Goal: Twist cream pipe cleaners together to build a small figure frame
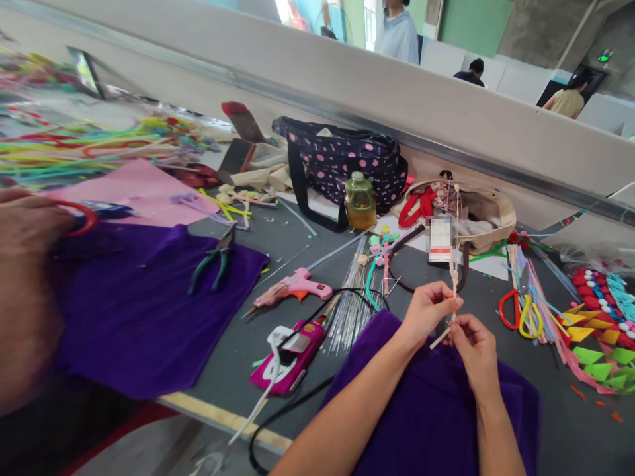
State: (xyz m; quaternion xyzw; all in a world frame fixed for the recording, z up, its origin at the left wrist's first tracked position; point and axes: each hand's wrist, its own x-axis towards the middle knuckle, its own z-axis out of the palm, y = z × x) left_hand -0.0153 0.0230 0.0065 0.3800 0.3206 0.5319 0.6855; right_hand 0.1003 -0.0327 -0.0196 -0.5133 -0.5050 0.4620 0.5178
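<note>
Left hand [429, 311] and right hand [476, 350]: fingers of both closed in a pinch on a pale stem [455, 281], held roughly upright above a purple cloth [436, 410]; upper length appears knotted or wound, judged done; a short end [439, 338] projects below, judged not yet worked in; overall progress cannot be told; glue gun [297, 289] lies unheld on the table [231, 360].

Pliers [218, 259] lie on the left cloth [143, 311], a glue gun [292, 289] right of it; far, a bottle [360, 203] before a bag [337, 155]; right of the strand [455, 284], scissors [522, 320].
</note>
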